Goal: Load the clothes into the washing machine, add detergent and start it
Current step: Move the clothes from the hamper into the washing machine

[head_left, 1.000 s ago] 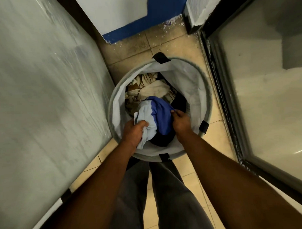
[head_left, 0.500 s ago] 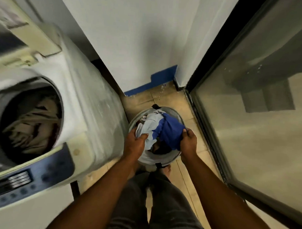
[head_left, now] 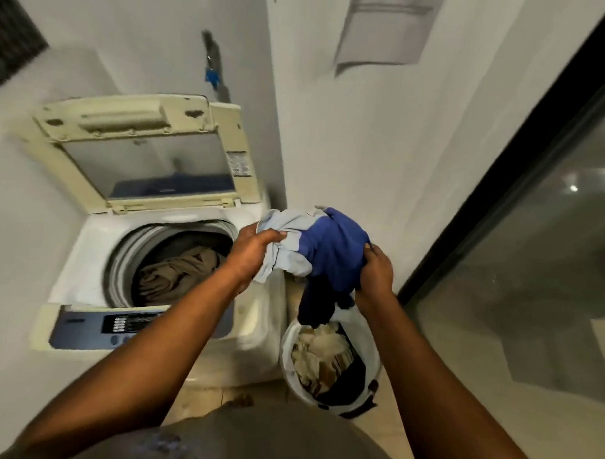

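Both hands hold up a bundle of clothes [head_left: 328, 247], pale blue and deep blue with a dark piece hanging below. My left hand [head_left: 252, 251] grips the pale blue part. My right hand [head_left: 375, 273] grips the deep blue part. The bundle hangs above the white laundry basket [head_left: 372, 345], just right of the washing machine [head_left: 87, 256]. The top-loading machine stands at the left with its lid [head_left: 142, 148] raised. Brown cloth [head_left: 179, 273] lies inside the drum. The blue control panel [head_left: 85, 328] runs along the machine's near edge.
The basket on the tiled floor holds cream and dark clothes [head_left: 321, 350]. A white wall rises behind the machine. A dark-framed glass door [head_left: 515, 271] closes the right side. A pipe with a blue fitting [head_left: 212, 75] hangs on the wall above the lid.
Both hands have lifted the blue bundle out of the basket, up and to the left, level with the machine's top. The view has risen from the basket to the open machine.
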